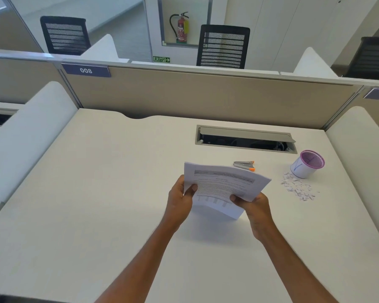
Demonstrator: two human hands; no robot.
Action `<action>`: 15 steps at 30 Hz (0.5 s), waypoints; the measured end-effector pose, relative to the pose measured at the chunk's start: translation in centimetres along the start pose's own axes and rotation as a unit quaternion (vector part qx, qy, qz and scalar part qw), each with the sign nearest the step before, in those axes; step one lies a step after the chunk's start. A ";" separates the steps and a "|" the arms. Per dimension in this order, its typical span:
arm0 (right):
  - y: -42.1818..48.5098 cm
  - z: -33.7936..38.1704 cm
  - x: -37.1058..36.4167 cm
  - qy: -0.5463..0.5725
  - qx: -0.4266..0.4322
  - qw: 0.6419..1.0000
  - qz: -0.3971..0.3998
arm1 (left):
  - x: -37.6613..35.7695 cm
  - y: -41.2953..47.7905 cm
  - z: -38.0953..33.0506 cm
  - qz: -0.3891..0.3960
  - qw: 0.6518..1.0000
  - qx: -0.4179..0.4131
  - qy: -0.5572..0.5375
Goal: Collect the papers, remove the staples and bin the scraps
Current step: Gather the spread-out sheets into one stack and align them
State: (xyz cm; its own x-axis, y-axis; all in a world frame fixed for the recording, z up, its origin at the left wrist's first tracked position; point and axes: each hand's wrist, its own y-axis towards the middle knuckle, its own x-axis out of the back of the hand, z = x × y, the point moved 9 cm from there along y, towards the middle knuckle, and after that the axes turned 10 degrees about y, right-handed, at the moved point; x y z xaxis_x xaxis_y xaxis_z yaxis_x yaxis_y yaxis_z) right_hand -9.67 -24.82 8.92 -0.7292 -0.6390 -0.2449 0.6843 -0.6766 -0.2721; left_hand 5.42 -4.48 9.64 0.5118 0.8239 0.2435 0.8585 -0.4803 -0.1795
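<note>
Both hands, left hand (179, 199) and right hand (253, 203), pinch the papers (224, 185) above the desk (96, 193). Sheaf light, floppy, bowing; best held at both side edges.

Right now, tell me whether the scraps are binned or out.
Out: a pile of scraps lies on the desk beside the purple cup; what the cup holds, cannot tell.
</note>
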 end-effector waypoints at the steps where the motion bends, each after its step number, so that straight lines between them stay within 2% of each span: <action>1: 0.0 -0.1 -0.1 0.000 -0.002 1.000 -0.001 | -0.1 0.1 0.2 0.000 1.000 0.002 0.000; 8: 0.0 0.3 -0.2 0.003 0.013 1.000 -0.001 | 0.1 0.2 -0.1 -0.002 1.000 -0.001 0.007; 15: 0.0 -1.2 -0.1 0.000 -0.010 1.000 -0.007 | -0.2 -0.1 1.4 0.003 1.000 0.026 0.017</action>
State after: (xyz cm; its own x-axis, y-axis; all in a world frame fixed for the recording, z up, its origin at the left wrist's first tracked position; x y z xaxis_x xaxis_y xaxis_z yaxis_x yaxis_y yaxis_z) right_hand -9.62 -24.31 7.80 -0.7384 -0.6297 -0.2411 0.6740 -0.6778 -0.2938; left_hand 5.25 -4.18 8.31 0.5187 0.8099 0.2738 0.8529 -0.4682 -0.2309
